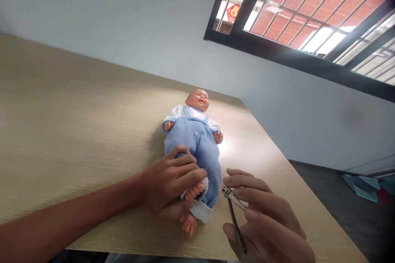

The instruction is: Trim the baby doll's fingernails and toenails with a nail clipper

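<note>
A baby doll (193, 139) in blue overalls and a white shirt lies on its back on the wooden table (92, 131), head toward the wall. My left hand (173, 176) is closed around one of its lower legs, and that foot pokes out below my fingers. The other foot rests just beneath, beside a white trouser cuff. To the right of the doll's legs, my right hand (265, 209) holds a metal nail clipper (235, 218) between thumb and fingers. The clipper's lever is swung out from its body, and it is apart from the doll.
A pale wall (123, 20) runs behind the table, with a barred window (302, 12) at upper right. The table's right edge slants down toward me. Past it, teal and red items (361, 187) lie on the dark floor (327, 189).
</note>
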{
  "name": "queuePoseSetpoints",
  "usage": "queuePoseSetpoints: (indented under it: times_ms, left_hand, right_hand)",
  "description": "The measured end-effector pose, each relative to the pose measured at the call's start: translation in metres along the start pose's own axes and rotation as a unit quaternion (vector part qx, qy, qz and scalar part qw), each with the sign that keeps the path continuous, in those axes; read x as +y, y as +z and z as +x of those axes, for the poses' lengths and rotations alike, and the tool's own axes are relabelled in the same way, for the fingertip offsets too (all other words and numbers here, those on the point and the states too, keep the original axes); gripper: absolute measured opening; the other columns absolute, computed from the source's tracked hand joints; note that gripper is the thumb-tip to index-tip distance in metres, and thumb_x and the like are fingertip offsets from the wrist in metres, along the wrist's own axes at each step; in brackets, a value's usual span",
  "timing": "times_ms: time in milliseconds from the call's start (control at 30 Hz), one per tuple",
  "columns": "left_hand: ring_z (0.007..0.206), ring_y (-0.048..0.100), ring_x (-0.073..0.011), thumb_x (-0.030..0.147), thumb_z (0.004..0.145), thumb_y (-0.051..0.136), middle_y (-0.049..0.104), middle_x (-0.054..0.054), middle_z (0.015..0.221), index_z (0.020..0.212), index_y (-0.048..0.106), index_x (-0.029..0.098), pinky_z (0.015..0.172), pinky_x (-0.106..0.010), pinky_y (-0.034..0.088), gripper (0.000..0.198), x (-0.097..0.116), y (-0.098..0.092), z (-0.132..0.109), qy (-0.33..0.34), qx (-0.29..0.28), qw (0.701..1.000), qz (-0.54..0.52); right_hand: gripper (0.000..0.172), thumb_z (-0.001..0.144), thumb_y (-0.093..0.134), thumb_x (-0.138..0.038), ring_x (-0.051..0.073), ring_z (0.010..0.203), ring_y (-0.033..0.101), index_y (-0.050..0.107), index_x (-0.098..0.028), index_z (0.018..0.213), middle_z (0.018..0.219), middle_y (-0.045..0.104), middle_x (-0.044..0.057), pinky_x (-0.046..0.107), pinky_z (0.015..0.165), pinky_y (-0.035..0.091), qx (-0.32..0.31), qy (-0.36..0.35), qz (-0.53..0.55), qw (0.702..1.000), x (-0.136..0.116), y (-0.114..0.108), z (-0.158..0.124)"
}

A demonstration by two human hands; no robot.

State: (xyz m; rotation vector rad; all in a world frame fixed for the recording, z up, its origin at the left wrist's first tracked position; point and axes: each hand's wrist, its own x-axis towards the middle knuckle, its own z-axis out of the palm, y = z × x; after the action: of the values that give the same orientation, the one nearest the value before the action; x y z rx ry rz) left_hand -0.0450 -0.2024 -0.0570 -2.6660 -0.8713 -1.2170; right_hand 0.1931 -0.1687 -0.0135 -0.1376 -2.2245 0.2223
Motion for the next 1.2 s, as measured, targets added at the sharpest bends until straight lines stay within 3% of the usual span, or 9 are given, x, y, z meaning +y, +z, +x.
queuePoseSetpoints:
  times_ms: [100,200,300,467,700,833,933,1033,1200]
  left_hand:
    - [0.085,0.059,-0.0255,0.032,0.092,0.046,0.066,-0.009,0.086,0.109,0.055,0.012,0.095,-0.048,0.039,0.027,0.006,0.003,0.000,0.022,-0.075,0.996,0.032]
    - [0.086,0.060,-0.0244,0.027,0.088,0.054,0.066,-0.007,0.087,0.105,0.056,0.015,0.097,-0.046,0.040,0.021,0.009,0.009,-0.004,0.046,-0.139,0.988,0.053]
    - [0.083,0.060,-0.0231,0.036,0.086,0.060,0.066,-0.005,0.087,0.100,0.056,0.017,0.094,-0.043,0.042,0.024,0.008,0.014,-0.008,0.047,-0.150,0.986,0.045]
    - [0.079,0.059,-0.0232,0.048,0.082,0.065,0.065,-0.005,0.083,0.094,0.053,0.017,0.092,-0.043,0.044,0.035,0.009,0.023,-0.013,0.043,-0.169,0.983,0.059]
    - [0.078,0.060,-0.0210,0.034,0.091,0.061,0.066,-0.005,0.082,0.090,0.053,0.018,0.082,-0.038,0.050,0.018,0.021,0.019,-0.012,0.041,-0.147,0.987,0.044]
    - [0.088,0.062,-0.0244,0.039,0.096,0.052,0.066,-0.009,0.084,0.090,0.055,0.016,0.085,-0.041,0.052,0.023,0.008,-0.015,-0.007,0.046,-0.025,0.998,-0.022]
    - [0.095,0.061,-0.0234,0.022,0.095,0.053,0.066,-0.008,0.093,0.098,0.059,0.016,0.089,-0.041,0.052,0.009,-0.020,-0.040,-0.009,-0.110,0.039,0.992,0.044]
    - [0.103,0.062,-0.0229,0.017,0.090,0.057,0.066,-0.007,0.107,0.101,0.063,0.019,0.090,-0.039,0.053,0.013,-0.052,-0.045,-0.020,-0.238,0.040,0.970,0.040]
    - [0.092,0.064,-0.0191,0.018,0.085,0.062,0.068,-0.005,0.102,0.106,0.063,0.021,0.082,-0.032,0.056,0.021,-0.087,-0.026,-0.032,-0.274,0.072,0.958,0.037]
  right_hand:
    - [0.043,0.081,0.064,-0.006,0.028,0.106,0.067,0.054,-0.017,0.121,0.106,0.062,0.011,0.053,0.092,0.062,0.029,-0.038,0.031,0.998,0.010,0.014,0.004]
    - [0.040,0.083,0.061,-0.007,0.025,0.106,0.067,0.052,-0.016,0.121,0.108,0.064,0.012,0.047,0.091,0.062,0.013,0.018,0.079,0.997,0.021,0.025,0.000]
    - [0.041,0.086,0.059,-0.010,0.022,0.107,0.067,0.048,-0.019,0.125,0.113,0.065,0.013,0.038,0.087,0.062,-0.017,0.060,0.074,0.995,0.028,0.030,-0.008]
    - [0.035,0.090,0.053,-0.012,0.024,0.109,0.067,0.048,-0.015,0.125,0.114,0.066,0.016,0.041,0.093,0.060,-0.031,0.014,0.013,0.999,0.027,0.032,-0.014]
    - [0.026,0.091,0.049,-0.008,0.024,0.106,0.064,0.051,-0.012,0.117,0.101,0.065,0.014,0.036,0.087,0.061,-0.086,-0.040,0.006,0.995,0.015,0.020,-0.001]
    - [0.025,0.093,0.055,-0.017,0.020,0.096,0.065,0.050,-0.015,0.118,0.103,0.065,0.011,0.032,0.080,0.060,-0.094,0.000,0.036,0.995,0.027,0.009,0.013]
    - [0.027,0.093,0.060,-0.018,0.018,0.093,0.065,0.051,-0.019,0.119,0.102,0.065,0.008,0.031,0.078,0.058,-0.089,0.039,0.047,0.994,0.041,0.009,0.027]
    - [0.025,0.093,0.060,-0.021,0.017,0.089,0.063,0.052,-0.021,0.117,0.099,0.065,0.005,0.033,0.078,0.054,-0.101,0.063,0.052,0.992,0.055,0.018,0.043]
    - [0.026,0.091,0.064,-0.020,0.018,0.095,0.063,0.054,-0.023,0.115,0.107,0.067,0.005,0.034,0.084,0.051,-0.157,0.081,0.074,0.982,0.077,0.047,0.074]
